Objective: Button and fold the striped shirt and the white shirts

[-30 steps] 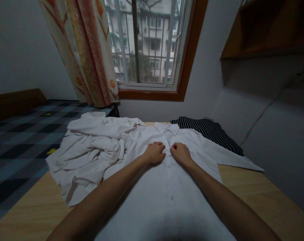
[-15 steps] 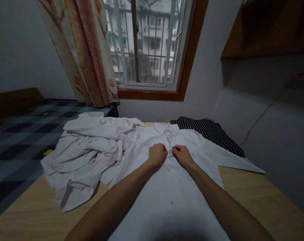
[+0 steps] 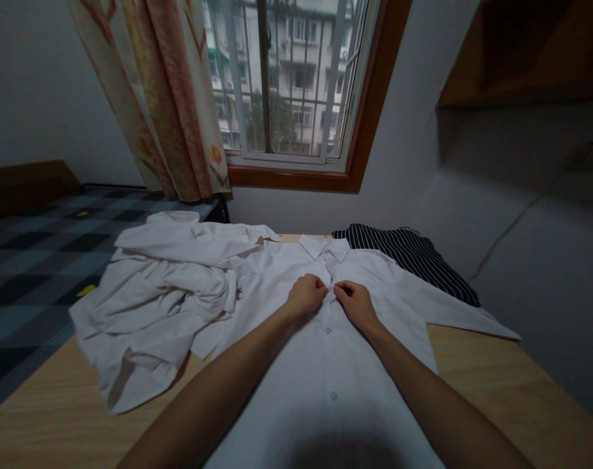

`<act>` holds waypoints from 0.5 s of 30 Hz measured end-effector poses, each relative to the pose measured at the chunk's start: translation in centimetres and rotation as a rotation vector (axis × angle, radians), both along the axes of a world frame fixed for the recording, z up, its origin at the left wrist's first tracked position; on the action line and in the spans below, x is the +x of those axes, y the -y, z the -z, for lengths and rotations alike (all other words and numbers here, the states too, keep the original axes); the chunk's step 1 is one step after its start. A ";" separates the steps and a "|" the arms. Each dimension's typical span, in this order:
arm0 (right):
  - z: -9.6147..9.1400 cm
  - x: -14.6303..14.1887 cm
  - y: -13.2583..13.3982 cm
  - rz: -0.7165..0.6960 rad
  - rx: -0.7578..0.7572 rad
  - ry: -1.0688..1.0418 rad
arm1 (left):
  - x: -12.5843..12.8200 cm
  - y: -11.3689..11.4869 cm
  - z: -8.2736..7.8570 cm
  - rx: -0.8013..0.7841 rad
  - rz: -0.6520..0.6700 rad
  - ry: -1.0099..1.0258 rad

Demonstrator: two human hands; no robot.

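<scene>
A white button-up shirt lies front side up, its collar toward the window and one sleeve spread out to the right. Over the button placket, below the collar, my left hand pinches the shirt front from the left. From the right, my right hand pinches the opposite edge, its fingertips a small gap from the left ones. Between them the placket edge shows, slightly lifted. Farther down the front, a button and a lower button are visible.
Crumpled white clothes are heaped to the left, touching the shirt. A black-and-white striped garment lies at the back right. All rest on a wooden table. A checked bed stands left; a wooden shelf hangs upper right.
Both hands stay at the same spot on the placket with small finger movements. The fingertips have shifted slightly at the button line. The camera view has tilted a little.
</scene>
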State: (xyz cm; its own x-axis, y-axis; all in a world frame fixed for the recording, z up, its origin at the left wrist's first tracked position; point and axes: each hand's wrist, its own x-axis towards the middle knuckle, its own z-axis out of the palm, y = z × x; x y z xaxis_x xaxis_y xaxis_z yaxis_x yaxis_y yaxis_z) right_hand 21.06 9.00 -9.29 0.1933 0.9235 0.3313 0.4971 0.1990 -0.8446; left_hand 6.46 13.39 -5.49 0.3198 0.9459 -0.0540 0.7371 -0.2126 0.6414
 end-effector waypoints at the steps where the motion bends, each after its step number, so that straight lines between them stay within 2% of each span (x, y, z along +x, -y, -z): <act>1: 0.0 0.0 0.0 -0.001 0.004 0.001 | 0.1 -0.1 0.2 -0.007 -0.003 0.021; 10: 0.1 -0.1 0.0 0.018 0.016 0.035 | 0.4 -1.1 2.2 -0.123 -0.048 0.236; 15: 0.2 0.0 -0.1 0.025 0.012 0.040 | 0.4 -1.6 2.6 -0.142 -0.057 0.267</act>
